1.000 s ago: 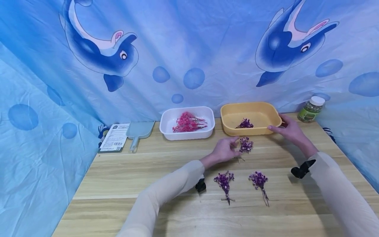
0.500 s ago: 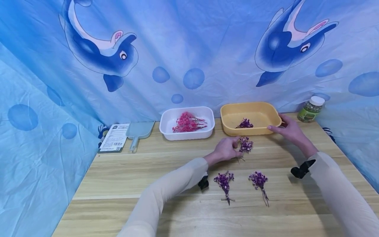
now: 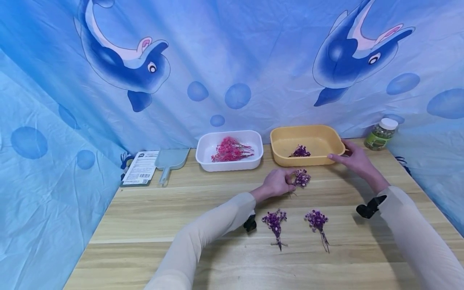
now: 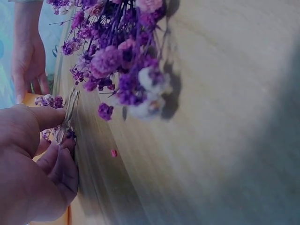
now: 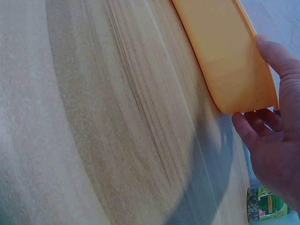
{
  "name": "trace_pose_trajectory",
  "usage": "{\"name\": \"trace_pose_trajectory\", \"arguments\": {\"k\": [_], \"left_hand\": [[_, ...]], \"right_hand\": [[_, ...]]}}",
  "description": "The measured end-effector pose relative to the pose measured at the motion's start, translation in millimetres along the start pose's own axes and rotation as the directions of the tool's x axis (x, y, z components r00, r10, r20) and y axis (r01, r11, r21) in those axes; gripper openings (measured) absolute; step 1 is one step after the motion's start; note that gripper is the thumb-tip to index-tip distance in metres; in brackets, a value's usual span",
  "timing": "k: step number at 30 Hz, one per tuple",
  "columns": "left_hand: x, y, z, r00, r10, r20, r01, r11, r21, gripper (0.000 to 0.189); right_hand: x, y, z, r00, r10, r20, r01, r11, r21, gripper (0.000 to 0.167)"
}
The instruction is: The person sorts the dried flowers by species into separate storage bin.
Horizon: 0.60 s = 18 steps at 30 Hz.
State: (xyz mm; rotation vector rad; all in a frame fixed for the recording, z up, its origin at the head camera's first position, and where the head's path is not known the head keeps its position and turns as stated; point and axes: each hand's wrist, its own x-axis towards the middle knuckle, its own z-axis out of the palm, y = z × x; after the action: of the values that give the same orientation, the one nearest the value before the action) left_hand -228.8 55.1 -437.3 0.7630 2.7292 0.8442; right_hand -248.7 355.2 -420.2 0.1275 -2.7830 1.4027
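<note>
My left hand (image 3: 277, 182) pinches a small bunch of purple dried flowers (image 3: 302, 178) just in front of the yellow basin. In the left wrist view, thumb and fingers (image 4: 49, 117) meet at the twine-tied stems (image 4: 69, 115). My right hand (image 3: 355, 160) holds the right end of the yellow basin (image 3: 308, 161), thumb on the rim and fingers beneath it, as the right wrist view (image 5: 274, 117) shows. Inside the basin lies another purple bunch (image 3: 300, 151). Two more purple bunches, one left (image 3: 275, 225) and one right (image 3: 317, 221), lie nearer on the table.
A white basin (image 3: 229, 166) with pink dried flowers (image 3: 232, 150) stands left of the yellow one. Farther left are a grey-blue dustpan (image 3: 172, 159) and a printed packet (image 3: 140, 168). At the back right stands a white-lidded jar (image 3: 380, 135). A dolphin-printed curtain (image 3: 232, 56) closes the back.
My left forearm has shifted slightly to the right, and the fingers have closed in a little on the flower bunch. The right hand stays on the yellow basin.
</note>
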Motion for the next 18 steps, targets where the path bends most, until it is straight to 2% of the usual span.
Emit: {"name": "trace_pose_trajectory", "arguments": {"k": [6,18], "left_hand": [[-1.3,-0.1,0.4,1.000,-0.015,0.008,0.015,1.000,-0.009,0.062],[-5.1,-3.6,-0.7,0.999,0.032,-0.015,-0.033,0.994,-0.104,0.064]], "right_hand": [[-0.1,-1.0,-0.1,1.000,0.003,0.001,-0.003,1.000,0.003,0.096],[0.6,0.0,0.1,0.999,0.033,0.014,-0.033,0.999,0.000,0.099]]}}
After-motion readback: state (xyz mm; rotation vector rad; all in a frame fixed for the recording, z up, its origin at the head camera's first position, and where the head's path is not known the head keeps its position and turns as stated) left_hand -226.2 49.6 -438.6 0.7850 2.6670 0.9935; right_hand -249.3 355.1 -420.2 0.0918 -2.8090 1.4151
